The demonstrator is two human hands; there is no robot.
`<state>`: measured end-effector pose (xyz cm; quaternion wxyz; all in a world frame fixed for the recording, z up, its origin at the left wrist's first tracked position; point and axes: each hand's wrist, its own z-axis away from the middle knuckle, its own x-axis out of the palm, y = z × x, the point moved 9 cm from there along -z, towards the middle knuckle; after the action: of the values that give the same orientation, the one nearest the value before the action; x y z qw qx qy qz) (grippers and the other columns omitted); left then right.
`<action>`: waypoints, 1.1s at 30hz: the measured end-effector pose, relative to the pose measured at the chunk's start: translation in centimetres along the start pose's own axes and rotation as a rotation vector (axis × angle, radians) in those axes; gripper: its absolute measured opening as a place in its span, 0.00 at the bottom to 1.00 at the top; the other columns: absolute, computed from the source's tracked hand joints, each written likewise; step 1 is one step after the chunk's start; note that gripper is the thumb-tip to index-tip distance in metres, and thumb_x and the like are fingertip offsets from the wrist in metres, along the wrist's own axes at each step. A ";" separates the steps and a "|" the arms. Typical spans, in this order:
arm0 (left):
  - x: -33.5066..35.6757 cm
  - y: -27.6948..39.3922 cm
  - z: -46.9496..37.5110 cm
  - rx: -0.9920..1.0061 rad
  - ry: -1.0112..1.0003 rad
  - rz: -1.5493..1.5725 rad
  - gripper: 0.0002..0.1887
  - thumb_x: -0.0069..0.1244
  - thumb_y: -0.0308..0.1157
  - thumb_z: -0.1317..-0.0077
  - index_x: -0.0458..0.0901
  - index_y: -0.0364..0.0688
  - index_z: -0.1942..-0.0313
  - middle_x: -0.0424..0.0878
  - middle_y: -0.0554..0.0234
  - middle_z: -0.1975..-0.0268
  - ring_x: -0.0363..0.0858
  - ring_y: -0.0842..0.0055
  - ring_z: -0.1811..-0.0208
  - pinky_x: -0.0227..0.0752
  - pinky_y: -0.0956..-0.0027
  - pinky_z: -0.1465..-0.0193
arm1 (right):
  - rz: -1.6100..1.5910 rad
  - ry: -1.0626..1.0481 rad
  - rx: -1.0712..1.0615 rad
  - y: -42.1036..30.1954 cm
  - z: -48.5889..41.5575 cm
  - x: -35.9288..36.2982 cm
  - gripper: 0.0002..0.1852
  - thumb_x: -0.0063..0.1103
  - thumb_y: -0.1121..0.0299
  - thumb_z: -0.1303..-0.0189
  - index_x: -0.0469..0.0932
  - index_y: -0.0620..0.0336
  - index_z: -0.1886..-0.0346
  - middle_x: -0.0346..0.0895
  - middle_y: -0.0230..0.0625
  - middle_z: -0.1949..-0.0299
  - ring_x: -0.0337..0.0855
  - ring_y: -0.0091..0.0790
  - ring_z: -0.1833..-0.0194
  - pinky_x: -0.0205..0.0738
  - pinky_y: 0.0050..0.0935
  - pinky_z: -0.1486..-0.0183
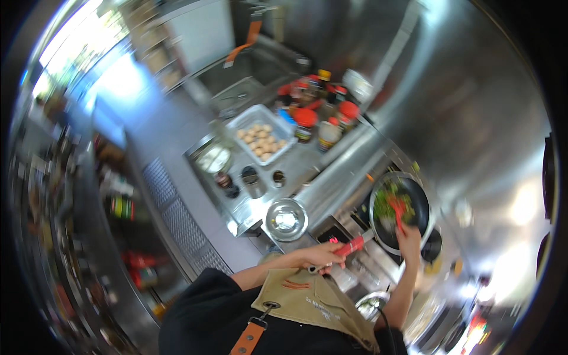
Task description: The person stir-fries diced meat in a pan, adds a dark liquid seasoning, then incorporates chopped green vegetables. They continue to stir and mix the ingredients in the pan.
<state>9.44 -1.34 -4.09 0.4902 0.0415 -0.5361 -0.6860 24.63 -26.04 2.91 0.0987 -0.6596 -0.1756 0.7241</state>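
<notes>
My left hand (326, 255) is closed around the red grip (353, 245) of a frying pan's handle. The dark frying pan (420, 212) sits at the right, over the cooking range. Chopped green vegetables (381, 202) lie heaped on the pan's left side, with something paler below them that is too blurred to name. In my right hand (409, 243) is a red spatula (397, 207), its head down among the greens. My fingers hide the end of its handle.
A steel bowl (285, 220) stands left of the pan. Beyond it are a plastic basket (284, 151) of eggs, red-lidded jars (305, 120) and small seasoning containers (253, 182). Another bowl (370, 304) is close to my right forearm. A steel wall (479, 133) rises behind the range.
</notes>
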 end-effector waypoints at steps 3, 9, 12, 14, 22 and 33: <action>-0.1 -0.7 0.0 0.019 0.026 0.056 0.15 0.45 0.36 0.23 0.71 0.43 0.40 0.83 0.68 0.57 0.77 0.85 0.77 0.73 0.75 0.79 | -0.087 0.013 -0.006 1.0 5.2 -4.2 0.10 0.65 0.70 0.37 0.85 0.71 0.63 0.70 0.39 0.85 0.69 0.30 0.80 0.64 0.36 0.73; 0.1 -1.0 -0.5 0.093 0.021 0.073 0.19 0.50 0.35 0.29 0.72 0.41 0.41 0.80 0.63 0.62 0.81 0.78 0.77 0.77 0.68 0.78 | -0.225 0.034 0.372 6.6 9.2 -1.7 0.14 0.69 0.72 0.39 0.86 0.70 0.52 0.82 0.32 0.74 0.74 0.22 0.78 0.63 0.24 0.80; 0.3 -0.6 0.1 0.200 -0.009 0.090 0.24 0.52 0.33 0.31 0.67 0.38 0.37 0.79 0.57 0.59 0.84 0.73 0.75 0.80 0.65 0.77 | -0.114 0.325 0.102 2.5 9.0 -0.7 0.16 0.67 0.66 0.33 0.84 0.71 0.51 0.86 0.46 0.63 0.82 0.36 0.67 0.78 0.36 0.63; 0.5 -0.3 1.0 0.300 -0.063 0.138 0.33 0.52 0.30 0.33 0.59 0.37 0.30 0.78 0.52 0.55 0.85 0.70 0.73 0.82 0.63 0.75 | -0.242 0.382 0.057 1.0 9.7 0.5 0.26 0.67 0.58 0.31 0.78 0.70 0.41 0.84 0.52 0.50 0.83 0.47 0.54 0.76 0.49 0.47; 1.2 -3.4 4.8 0.306 0.132 0.076 0.49 0.52 0.31 0.31 0.33 0.39 0.19 0.80 0.44 0.48 0.87 0.69 0.65 0.83 0.64 0.70 | -0.373 0.573 -0.051 -2.2 15.6 1.6 0.14 0.70 0.68 0.39 0.82 0.70 0.57 0.82 0.46 0.61 0.81 0.40 0.57 0.78 0.38 0.52; 3.0 -18.0 19.1 0.539 0.898 0.344 0.39 0.53 0.33 0.28 0.51 0.32 0.24 0.83 0.54 0.57 0.85 0.76 0.66 0.77 0.72 0.75 | -0.536 -1.120 -0.155 -15.5 28.7 29.7 0.21 0.66 0.60 0.37 0.78 0.67 0.50 0.82 0.45 0.58 0.81 0.41 0.55 0.78 0.41 0.50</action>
<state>-14.54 8.77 -8.59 0.7476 0.3661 -0.4300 -0.3495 -8.39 -4.22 -16.47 0.1218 -0.1180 -0.4120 0.8953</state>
